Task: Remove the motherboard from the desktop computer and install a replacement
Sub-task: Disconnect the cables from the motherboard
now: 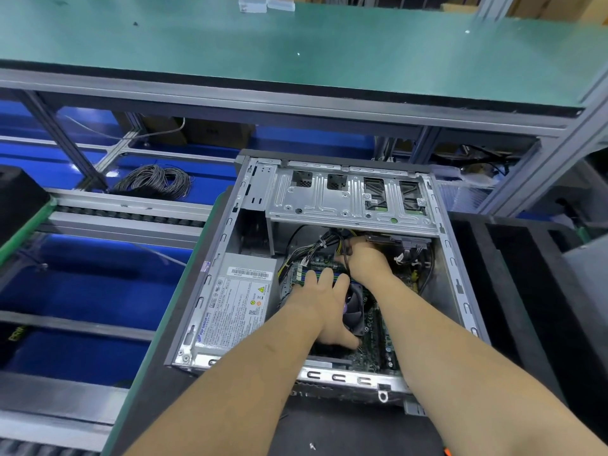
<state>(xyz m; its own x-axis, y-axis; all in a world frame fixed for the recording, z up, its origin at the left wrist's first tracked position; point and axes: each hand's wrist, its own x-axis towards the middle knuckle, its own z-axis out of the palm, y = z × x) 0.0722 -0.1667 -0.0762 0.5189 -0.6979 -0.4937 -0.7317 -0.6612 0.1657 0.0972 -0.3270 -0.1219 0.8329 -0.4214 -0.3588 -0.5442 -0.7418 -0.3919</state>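
Observation:
The open desktop computer case lies on its side on a dark mat. Inside it the green motherboard carries a black CPU fan and blue memory slots. My left hand lies over the fan, fingers stretched toward the memory slots, thumb down by the board's near edge. My right hand reaches deeper, its fingers curled around the black and yellow cable bundle under the drive cage. Its fingertips are hidden.
A silver power supply fills the case's left side. The metal drive cage spans the far end. A coil of grey wire lies on the blue shelf at left. A green-topped shelf overhangs the bench.

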